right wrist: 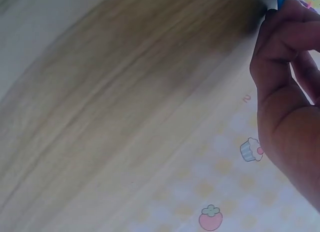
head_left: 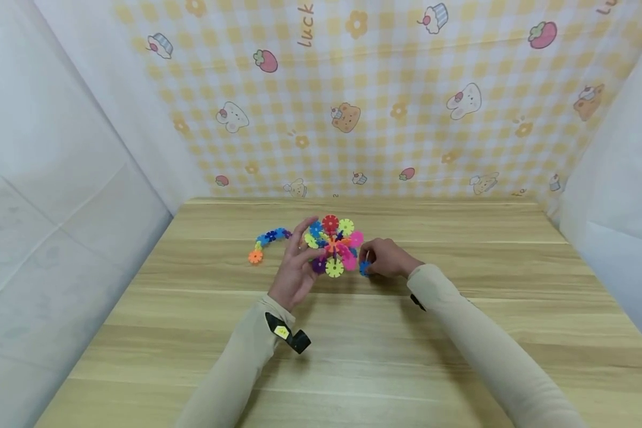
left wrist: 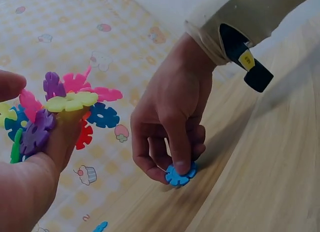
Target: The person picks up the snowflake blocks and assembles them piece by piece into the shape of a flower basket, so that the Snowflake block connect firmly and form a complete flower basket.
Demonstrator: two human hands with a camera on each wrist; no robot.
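My left hand (head_left: pixel 293 278) holds a round cluster of interlocking plastic snowflake discs (head_left: pixel 333 245) above the table. Red, yellow, pink, purple, blue and orange pieces stick out from it on all sides. In the left wrist view, a yellow disc (left wrist: pixel 72 101) lies on the near side of the cluster, over a finger. Just right of the cluster, my right hand (head_left: pixel 389 258) pinches one blue snowflake disc (left wrist: pixel 180 175) between thumb and fingers, close to the tabletop. Only a sliver of that disc shows in the right wrist view, beyond the fingers.
A curved chain of joined discs (head_left: pixel 270 236), mostly blue with an orange end, lies left of the cluster; its right end is hidden behind the left hand. The wooden table (head_left: pixel 353 356) ends at a yellow checked cloth (head_left: pixel 396 137) behind, with white sheets at both sides.
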